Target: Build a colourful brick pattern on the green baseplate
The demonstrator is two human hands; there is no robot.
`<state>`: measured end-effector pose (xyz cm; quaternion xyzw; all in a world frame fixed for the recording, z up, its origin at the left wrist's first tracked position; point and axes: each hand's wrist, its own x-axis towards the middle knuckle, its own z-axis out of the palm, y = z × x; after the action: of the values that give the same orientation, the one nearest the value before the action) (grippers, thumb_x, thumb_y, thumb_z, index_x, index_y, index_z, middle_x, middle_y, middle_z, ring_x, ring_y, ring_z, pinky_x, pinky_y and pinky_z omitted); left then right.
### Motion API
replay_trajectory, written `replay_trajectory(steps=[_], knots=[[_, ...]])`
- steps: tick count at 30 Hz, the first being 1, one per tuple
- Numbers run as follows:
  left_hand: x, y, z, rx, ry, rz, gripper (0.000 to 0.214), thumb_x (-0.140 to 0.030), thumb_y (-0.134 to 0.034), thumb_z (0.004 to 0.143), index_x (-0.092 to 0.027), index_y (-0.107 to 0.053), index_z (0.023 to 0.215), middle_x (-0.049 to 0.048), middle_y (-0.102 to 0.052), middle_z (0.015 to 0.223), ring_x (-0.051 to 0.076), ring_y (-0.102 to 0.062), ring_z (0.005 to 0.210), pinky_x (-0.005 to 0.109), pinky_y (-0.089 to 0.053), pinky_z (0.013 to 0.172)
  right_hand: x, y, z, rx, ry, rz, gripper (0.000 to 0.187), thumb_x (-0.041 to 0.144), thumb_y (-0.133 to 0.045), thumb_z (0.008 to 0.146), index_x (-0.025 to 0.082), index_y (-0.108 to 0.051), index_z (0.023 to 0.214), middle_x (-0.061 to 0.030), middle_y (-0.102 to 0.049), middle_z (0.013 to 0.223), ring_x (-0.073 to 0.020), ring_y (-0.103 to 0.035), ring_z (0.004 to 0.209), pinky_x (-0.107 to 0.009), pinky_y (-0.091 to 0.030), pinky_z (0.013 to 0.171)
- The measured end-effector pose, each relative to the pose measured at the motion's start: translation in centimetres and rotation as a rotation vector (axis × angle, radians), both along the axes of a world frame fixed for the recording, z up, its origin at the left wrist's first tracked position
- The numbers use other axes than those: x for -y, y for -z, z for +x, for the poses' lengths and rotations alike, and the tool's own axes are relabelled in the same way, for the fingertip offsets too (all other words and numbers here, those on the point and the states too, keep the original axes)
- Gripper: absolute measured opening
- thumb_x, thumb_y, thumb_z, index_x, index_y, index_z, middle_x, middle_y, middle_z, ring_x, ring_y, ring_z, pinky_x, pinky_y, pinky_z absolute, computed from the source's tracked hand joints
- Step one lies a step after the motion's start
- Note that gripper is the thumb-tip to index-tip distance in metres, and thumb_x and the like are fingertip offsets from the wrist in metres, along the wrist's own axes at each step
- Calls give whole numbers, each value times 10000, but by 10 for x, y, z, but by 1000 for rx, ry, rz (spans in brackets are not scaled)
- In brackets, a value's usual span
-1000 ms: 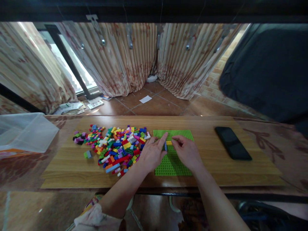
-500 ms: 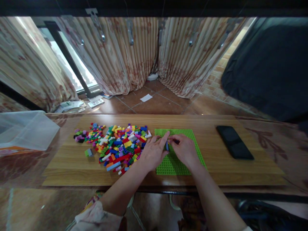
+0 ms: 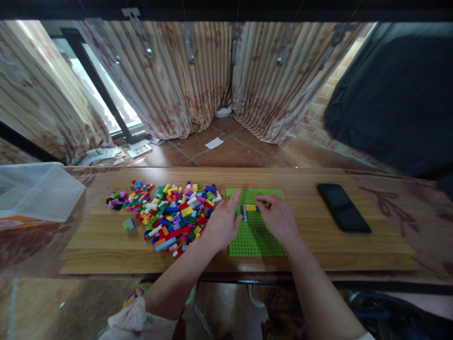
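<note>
The green studded baseplate [image 3: 255, 241] lies under both hands. Near its upper left, a light blue brick [image 3: 244, 213] stands lengthwise, and a yellow brick [image 3: 251, 208] runs rightward from its top end. A dark blue brick [image 3: 258, 208] shows at the yellow brick's right end, partly covered by my right hand [image 3: 278, 217], whose thumb and curled fingers close on it. My left hand [image 3: 222, 224] rests over the plate's left edge, fingers stretched out and thumb near the light blue brick, holding nothing.
A heap of mixed bricks [image 3: 180, 215] spreads left of the plate, with a green and grey brick [image 3: 129, 224] apart from it. A black phone [image 3: 343, 208] lies to the right. A translucent bin [image 3: 38, 191] stands at the far left of the wooden board [image 3: 318, 255].
My right hand has shifted slightly right, uncovering the yellow brick. My left hand has drawn a little left, so more of the light blue brick shows.
</note>
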<state>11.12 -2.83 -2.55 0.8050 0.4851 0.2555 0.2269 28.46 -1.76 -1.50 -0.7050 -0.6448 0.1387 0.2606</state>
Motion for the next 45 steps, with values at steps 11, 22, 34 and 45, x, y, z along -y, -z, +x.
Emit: replay_trajectory(steps=[11, 22, 34, 45], knots=[[6, 1, 5, -41, 14, -9, 695, -131, -482, 849, -191, -166, 1464, 71, -631, 1188, 225, -526, 1104, 402, -449, 969, -1, 5, 8, 9, 30, -79, 229, 300, -546, 827, 191, -719, 929, -90, -686, 940, -200, -630, 825, -339, -462, 784], [7, 4, 6, -107, 39, 50, 705, -147, -472, 848, -154, -142, 1471, 94, -644, 1140, 239, -526, 1084, 423, -441, 975, 2, 6, -7, 68, 27, -55, 419, 519, -619, 756, 172, -705, 976, -142, -652, 988, -276, -592, 947, -394, -449, 826], [6, 5, 5, -31, 14, 9, 707, -112, -439, 836, -161, -141, 1475, 88, -622, 1178, 229, -516, 1114, 411, -451, 976, -1, 12, -12, 90, 65, -71, 399, 483, -699, 689, 188, -693, 958, -137, -622, 981, -291, -563, 946, -401, -432, 796], [1, 5, 8, -26, 64, -29, 780, -62, -453, 786, -181, -117, 1479, 67, -599, 1240, 234, -469, 1156, 425, -427, 1005, -5, 14, -13, 91, 61, -72, 344, 426, -705, 695, 197, -686, 950, -116, -607, 958, -267, -560, 925, -394, -429, 805]])
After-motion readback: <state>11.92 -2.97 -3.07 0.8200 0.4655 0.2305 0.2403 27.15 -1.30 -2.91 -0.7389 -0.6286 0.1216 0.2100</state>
